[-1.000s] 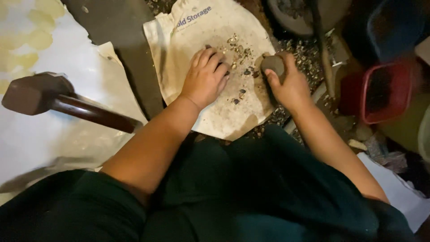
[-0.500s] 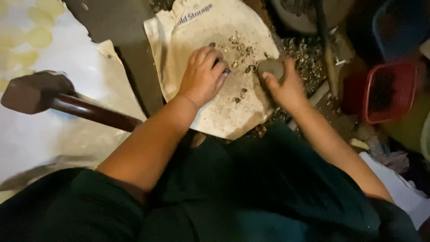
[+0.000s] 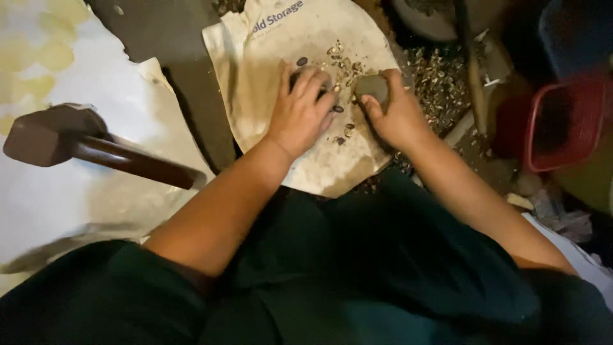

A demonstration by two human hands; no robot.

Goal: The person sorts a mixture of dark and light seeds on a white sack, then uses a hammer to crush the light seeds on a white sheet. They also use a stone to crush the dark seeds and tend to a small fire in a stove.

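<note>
**Grey stone and shell fragments on a cloth sack, both hands at work**

Item 1. Rounded grey stone [image 3: 372, 87], upper centre of the frame, gripped in the right hand [image 3: 397, 115]; fingers and thumb are wrapped closely about it, and its lower edge sits at or just above the cloth, contact not clear.

Item 2. Left hand [image 3: 301, 110], just left of the stone, palm down on the cloth with the fingers spread fairly wide over scattered pieces. Whether anything is pinched beneath the fingertips cannot be told.

Item 3. Dark seeds and pale shell fragments [image 3: 341, 64], loose, strewn between and above the two hands.

Item 4. Off-white cloth sack [image 3: 255, 89], laid flat on the floor in the upper middle of the frame, bearing blue print at its top edge and carrying items 1 to 3.

Item 5. Heap of broken shells [image 3: 440, 83], on the floor just right of the sack.

Item 6. Red plastic basket [image 3: 562, 121], right edge of the frame, well apart from the hands.

Item 7. Heavy mallet [image 3: 83, 144] with dark head and handle, lying at left on a pale sheet [image 3: 57, 217].

Item 8. Dark green garment [image 3: 357, 281], filling the lower frame.
</note>
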